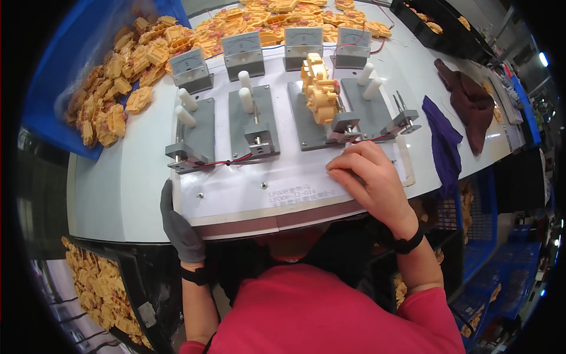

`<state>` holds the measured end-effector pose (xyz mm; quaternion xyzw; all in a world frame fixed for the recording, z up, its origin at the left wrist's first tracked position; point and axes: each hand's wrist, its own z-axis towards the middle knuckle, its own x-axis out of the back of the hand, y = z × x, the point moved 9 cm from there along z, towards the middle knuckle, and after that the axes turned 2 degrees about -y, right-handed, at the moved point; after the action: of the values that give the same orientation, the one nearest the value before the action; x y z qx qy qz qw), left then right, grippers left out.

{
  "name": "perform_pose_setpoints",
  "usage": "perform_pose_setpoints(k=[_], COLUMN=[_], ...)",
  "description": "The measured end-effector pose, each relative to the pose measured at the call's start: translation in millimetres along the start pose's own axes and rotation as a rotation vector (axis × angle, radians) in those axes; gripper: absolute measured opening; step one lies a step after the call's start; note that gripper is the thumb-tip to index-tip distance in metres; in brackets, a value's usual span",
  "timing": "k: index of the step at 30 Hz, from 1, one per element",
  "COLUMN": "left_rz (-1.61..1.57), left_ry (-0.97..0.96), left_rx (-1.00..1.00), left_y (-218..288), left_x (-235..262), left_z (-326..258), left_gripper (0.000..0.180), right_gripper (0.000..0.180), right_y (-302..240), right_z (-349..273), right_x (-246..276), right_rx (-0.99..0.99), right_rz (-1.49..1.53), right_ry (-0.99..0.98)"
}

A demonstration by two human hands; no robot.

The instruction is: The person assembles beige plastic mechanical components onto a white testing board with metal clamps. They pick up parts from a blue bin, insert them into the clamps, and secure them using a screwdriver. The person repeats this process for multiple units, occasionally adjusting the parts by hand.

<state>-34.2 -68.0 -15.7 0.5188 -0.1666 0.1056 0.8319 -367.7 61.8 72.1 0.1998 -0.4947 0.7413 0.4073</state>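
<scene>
Everything sat around the white fixture board (236,197) on the table. The right hand (370,180), bare, lay flat on the board's near right part, fingers spread and pressing down, gripping nothing. The left hand (178,224), in a grey glove, rested at the board's near left corner, fingers lying along its edge; whether it actually clasped the edge, I could not tell. On the board stood four grey clamp stations in a row, and the third from the left (312,121) carried a stack of yellow plastic parts (318,88), upright on its plate, just beyond the right hand's fingertips but apart from them. White pegs (246,100) rose from the other stations. Red wires (227,161) ran along the stations' near ends. At the board's far edge stood four grey meters (243,54). Beyond the board and to its left lay heaps of loose yellow parts (121,82), partly on a blue sheet. To the board's right lay a purple cloth (443,141) and a brown cloth (469,100).
</scene>
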Motion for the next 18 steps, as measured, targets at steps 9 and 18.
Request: perform_pose_setpoints(k=[9,18], left_rz=[0.155,0.186], left_ry=[0.012,0.025], left_rx=[-0.103,-0.12], left_y=[22.5,28.4], left_x=[14.0,12.1], left_z=[-6.4,-9.6], left_gripper=[0.045,0.051], right_gripper=[0.015,0.009], right_y=[-2.8,-22.0], right_z=[-5.7,-1.4], right_x=[-2.7,-8.9], right_rx=[-0.127,0.021], right_rz=[-0.054,-0.224], right_ry=[-0.068,-0.113])
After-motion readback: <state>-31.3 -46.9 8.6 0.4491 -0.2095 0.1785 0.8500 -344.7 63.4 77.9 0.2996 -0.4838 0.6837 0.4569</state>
